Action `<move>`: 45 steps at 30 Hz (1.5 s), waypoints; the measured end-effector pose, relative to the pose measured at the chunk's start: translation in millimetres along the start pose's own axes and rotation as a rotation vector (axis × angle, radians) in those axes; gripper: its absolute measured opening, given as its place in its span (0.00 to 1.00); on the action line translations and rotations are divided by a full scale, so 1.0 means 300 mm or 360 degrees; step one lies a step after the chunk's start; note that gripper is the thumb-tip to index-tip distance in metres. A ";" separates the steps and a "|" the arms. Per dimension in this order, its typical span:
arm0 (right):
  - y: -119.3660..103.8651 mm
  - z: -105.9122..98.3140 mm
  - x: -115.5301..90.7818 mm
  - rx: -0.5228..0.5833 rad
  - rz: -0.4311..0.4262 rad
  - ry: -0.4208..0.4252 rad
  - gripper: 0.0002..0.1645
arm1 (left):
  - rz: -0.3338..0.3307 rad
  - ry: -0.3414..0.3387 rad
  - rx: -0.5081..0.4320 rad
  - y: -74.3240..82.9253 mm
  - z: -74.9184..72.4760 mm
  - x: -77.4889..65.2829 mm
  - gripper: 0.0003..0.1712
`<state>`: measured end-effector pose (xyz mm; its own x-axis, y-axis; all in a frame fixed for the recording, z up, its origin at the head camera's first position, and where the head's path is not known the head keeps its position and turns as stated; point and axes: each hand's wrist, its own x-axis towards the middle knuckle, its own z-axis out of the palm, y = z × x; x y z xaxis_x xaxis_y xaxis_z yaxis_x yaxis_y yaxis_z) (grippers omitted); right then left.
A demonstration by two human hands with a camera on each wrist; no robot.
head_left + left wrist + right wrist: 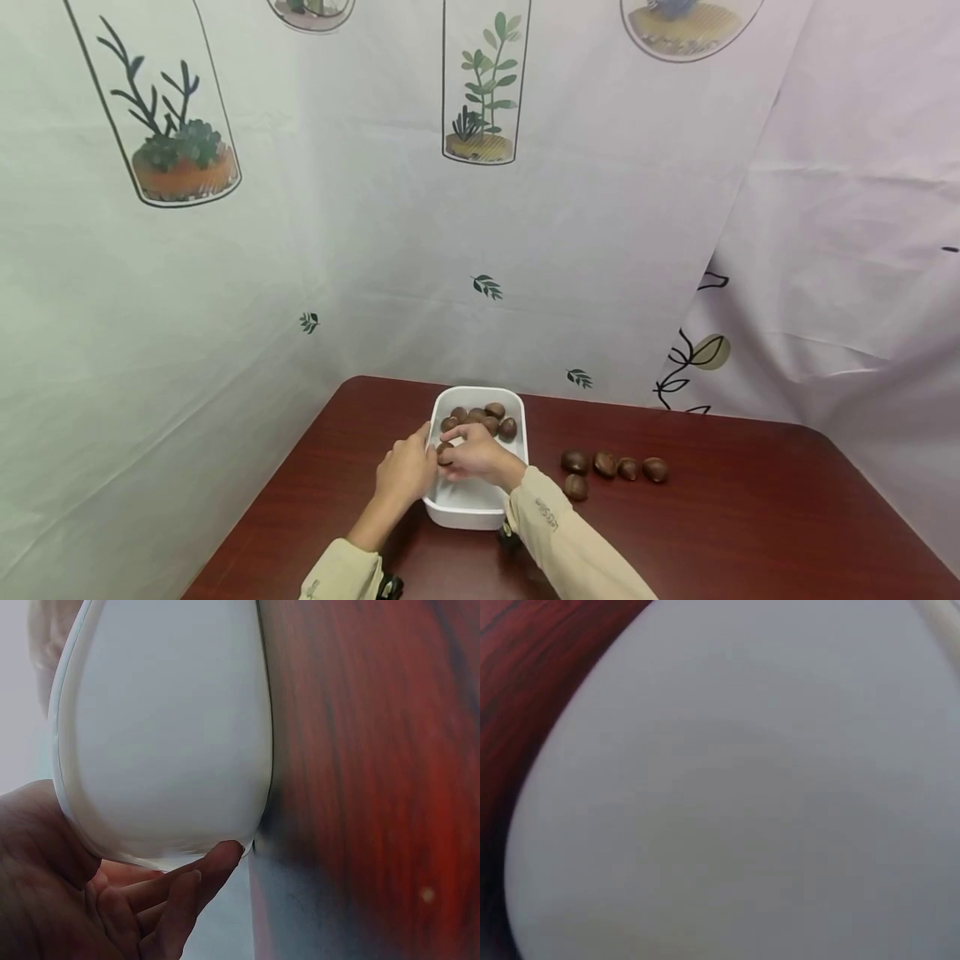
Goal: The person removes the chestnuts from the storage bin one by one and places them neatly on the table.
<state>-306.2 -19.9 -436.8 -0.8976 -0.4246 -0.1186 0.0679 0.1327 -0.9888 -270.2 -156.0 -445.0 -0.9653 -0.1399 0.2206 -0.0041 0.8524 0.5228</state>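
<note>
A white rectangular tray [465, 520] stands on the table with several brown chestnuts [507, 429] gathered at its far end. My left hand [405, 472] holds the tray's left side; in the left wrist view its fingers [184, 889] lie against the outer wall. Inside the tray, my right hand [480, 455] pinches a chestnut [444, 450] close to the left wall, near the left hand. The fingers partly cover that nut. Only the tray's white side [727, 787] fills most of the right wrist view, and the right hand is out of sight there.
Several loose chestnuts [604, 464] lie to the right of the tray on the dark red wooden table [735, 508]. White cloth [405, 250] printed with plants hangs behind the table and along both sides.
</note>
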 end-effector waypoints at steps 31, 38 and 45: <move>-0.041 -0.383 -0.269 -0.0402 -0.0273 0.0163 0.27 | 0.0002 0.0014 0.0007 0.000 0.005 0.009 0.27; 0.005 -0.489 -0.344 -0.0424 -0.0258 0.0239 0.27 | -0.0003 0.0005 0.0010 0.002 0.002 0.004 0.27; 0.059 -0.557 -0.397 -0.0323 -0.0172 0.0299 0.30 | -0.0006 0.0000 0.0003 -0.001 0.002 0.001 0.27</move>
<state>-270.8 182.6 -425.1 -0.9611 -0.2753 0.0237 -0.1038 0.2800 -0.9544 -270.6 -156.0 -445.5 -0.9652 -0.1434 0.2188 -0.0083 0.8528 0.5221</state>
